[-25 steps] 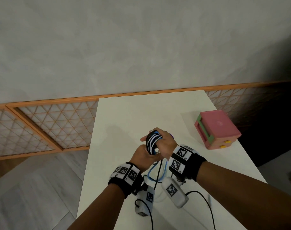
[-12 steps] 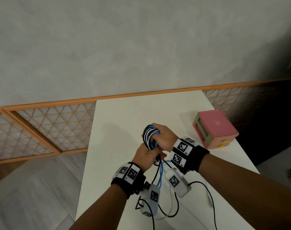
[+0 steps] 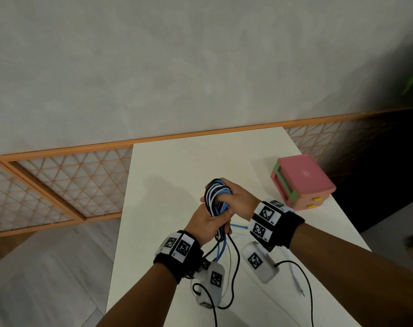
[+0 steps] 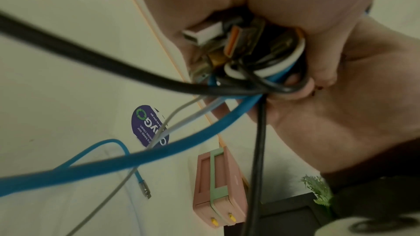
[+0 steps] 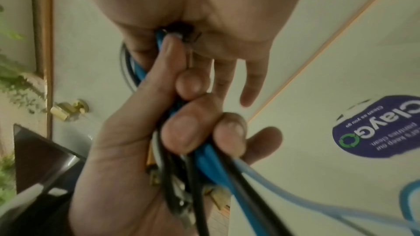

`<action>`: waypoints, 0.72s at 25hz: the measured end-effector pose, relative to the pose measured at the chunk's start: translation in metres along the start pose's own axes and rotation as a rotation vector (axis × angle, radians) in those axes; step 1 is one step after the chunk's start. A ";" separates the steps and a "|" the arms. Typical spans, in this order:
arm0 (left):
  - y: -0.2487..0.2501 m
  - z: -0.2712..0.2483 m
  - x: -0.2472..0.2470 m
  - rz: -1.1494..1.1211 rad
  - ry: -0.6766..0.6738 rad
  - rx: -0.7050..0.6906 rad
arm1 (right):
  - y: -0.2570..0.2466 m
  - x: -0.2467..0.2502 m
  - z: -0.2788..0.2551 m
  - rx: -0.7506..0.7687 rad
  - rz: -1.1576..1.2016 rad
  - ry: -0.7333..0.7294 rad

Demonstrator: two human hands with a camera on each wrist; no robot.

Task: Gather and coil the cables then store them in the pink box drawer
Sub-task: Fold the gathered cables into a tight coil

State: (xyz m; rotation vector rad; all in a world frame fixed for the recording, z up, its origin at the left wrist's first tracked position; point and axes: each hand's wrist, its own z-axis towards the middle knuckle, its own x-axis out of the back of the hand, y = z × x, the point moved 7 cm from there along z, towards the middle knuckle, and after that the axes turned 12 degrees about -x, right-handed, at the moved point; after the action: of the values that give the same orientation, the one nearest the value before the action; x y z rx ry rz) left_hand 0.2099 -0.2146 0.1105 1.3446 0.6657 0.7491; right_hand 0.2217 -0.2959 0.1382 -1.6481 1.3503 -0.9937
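A coil of black, white and blue cables (image 3: 215, 197) is looped round the fingers of my right hand (image 3: 239, 199) above the white table (image 3: 177, 166). My left hand (image 3: 206, 224) grips the bottom of the coil, fingers curled round the strands (image 5: 181, 132). Several USB plugs (image 4: 236, 42) stick out of that grip. Loose black, blue and white tails (image 3: 232, 256) hang down to the table. The pink box (image 3: 302, 180), with green trim and yellow knobs, sits to the right of my hands, drawers closed.
A blue cable end (image 3: 239, 225) and a thin white cable with a plug (image 3: 299, 285) lie on the table near me. A purple sticker (image 4: 147, 125) is on the tabletop. The table's left edge drops to the floor; a lattice panel lines the wall.
The left hand has moved up against the bottom of the coil and closed on it. The tails now hang more steeply, with less blue cable lying on the table.
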 end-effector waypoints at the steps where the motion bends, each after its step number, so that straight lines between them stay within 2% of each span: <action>1: 0.001 0.000 -0.002 0.013 0.000 0.002 | 0.005 0.001 0.000 -0.031 0.062 -0.044; 3: 0.005 0.000 -0.005 0.050 -0.020 -0.017 | 0.012 -0.001 -0.003 -0.068 0.180 -0.120; 6: 0.007 0.000 -0.002 0.090 -0.019 -0.035 | 0.015 -0.006 -0.011 -0.059 0.183 -0.238; 9: 0.002 -0.001 0.016 0.097 0.111 0.004 | 0.020 -0.007 -0.017 -0.039 0.184 -0.321; 11: 0.003 -0.001 0.025 0.050 0.201 0.010 | 0.034 -0.017 -0.020 -0.075 0.027 -0.344; 14: 0.002 0.001 0.026 -0.069 0.281 0.062 | 0.055 -0.034 -0.018 -0.088 -0.157 -0.245; 18: 0.001 -0.001 0.035 -0.118 0.384 0.074 | 0.060 -0.036 -0.009 -0.108 -0.084 -0.088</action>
State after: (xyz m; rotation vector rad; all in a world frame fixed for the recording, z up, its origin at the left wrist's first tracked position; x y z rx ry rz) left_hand 0.2301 -0.1861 0.1119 1.2256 1.0770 0.9032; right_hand 0.1856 -0.2695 0.0833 -1.8211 1.3055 -0.8982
